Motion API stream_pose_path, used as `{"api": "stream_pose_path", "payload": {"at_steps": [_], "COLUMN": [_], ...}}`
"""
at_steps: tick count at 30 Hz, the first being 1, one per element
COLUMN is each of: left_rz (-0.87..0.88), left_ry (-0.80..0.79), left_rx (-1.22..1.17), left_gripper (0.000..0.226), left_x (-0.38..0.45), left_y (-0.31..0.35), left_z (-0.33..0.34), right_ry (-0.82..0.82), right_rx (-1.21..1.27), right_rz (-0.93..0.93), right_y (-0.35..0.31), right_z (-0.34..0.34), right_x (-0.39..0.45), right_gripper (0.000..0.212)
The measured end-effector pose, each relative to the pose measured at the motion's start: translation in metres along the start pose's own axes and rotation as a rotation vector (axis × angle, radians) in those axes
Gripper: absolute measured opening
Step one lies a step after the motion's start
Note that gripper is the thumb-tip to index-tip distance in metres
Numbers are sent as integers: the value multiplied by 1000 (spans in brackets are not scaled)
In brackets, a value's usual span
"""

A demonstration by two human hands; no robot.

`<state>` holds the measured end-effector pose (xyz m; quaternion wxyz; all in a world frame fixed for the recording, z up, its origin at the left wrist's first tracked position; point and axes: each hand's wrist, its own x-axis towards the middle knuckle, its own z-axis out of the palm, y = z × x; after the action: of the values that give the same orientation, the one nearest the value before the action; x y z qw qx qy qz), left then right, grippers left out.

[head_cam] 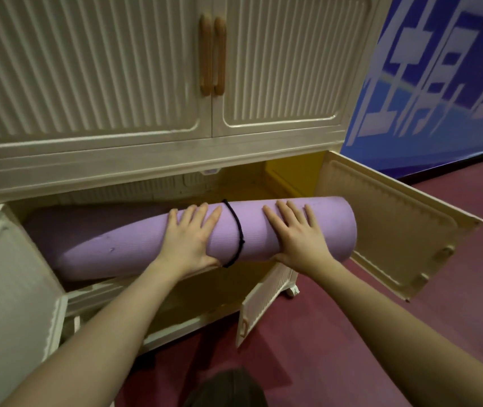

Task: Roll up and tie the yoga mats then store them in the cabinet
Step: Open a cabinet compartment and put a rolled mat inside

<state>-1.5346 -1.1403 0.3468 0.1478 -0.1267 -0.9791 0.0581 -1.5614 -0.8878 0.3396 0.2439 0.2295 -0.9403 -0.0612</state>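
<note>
A rolled purple yoga mat lies slanted across the open lower compartment of the cream cabinet, its left end inside and its right end sticking out past the front. A black cord is tied around its middle. My left hand lies flat on the roll just left of the cord, thumb under the near edge. My right hand presses on the roll to the right of the cord, fingers spread over the top. A second purple roll seems to lie behind it, in shadow.
The lower right door stands swung open to the right, the lower left door to the left. A ribbed panel hangs open below the mat. The upper doors with wooden handles are closed. Red floor and a blue banner lie to the right.
</note>
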Motion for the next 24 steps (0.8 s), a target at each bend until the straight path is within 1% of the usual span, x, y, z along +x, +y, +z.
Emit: {"api": "stream_pose_path", "payload": {"at_steps": [2, 4, 6, 9, 12, 13, 15, 17, 20, 22, 24], "left_rz": [-7, -11, 7, 30, 76, 96, 98, 52, -1, -26, -46], "left_ry": [-16, -23, -29, -73, -20, -22, -79, -109, -82, -80, -58], "left_rx": [41, 66, 61, 0, 64, 61, 27, 1, -4, 43, 83], "left_gripper": [115, 114, 113, 107, 106, 106, 107, 109, 114, 119, 120], "left_x": [1, 1, 1, 4, 14, 19, 30, 41, 51, 52, 54], "left_y": [6, 9, 6, 4, 24, 34, 49, 53, 53, 58, 64], "left_z": [5, 6, 3, -6, -17, -18, -16, -11, -3, 3, 10], "right_ry": [16, 62, 114, 190, 271, 288, 306, 306, 247, 210, 208], "right_rx": [36, 29, 4, 2, 85, 108, 123, 122, 58, 8, -34], "right_rz": [87, 118, 101, 101, 108, 88, 49, 21, 19, 30, 14], "right_y": [-3, -4, -5, -2, 2, 3, 6, 14, 34, 45, 50], "right_z": [8, 12, 16, 17, 15, 16, 19, 23, 29, 33, 38], "right_x": [-5, -14, -21, -22, -7, -1, 9, 10, 5, 3, 3], "right_gripper": [118, 109, 101, 96, 87, 85, 82, 84, 98, 105, 109]}}
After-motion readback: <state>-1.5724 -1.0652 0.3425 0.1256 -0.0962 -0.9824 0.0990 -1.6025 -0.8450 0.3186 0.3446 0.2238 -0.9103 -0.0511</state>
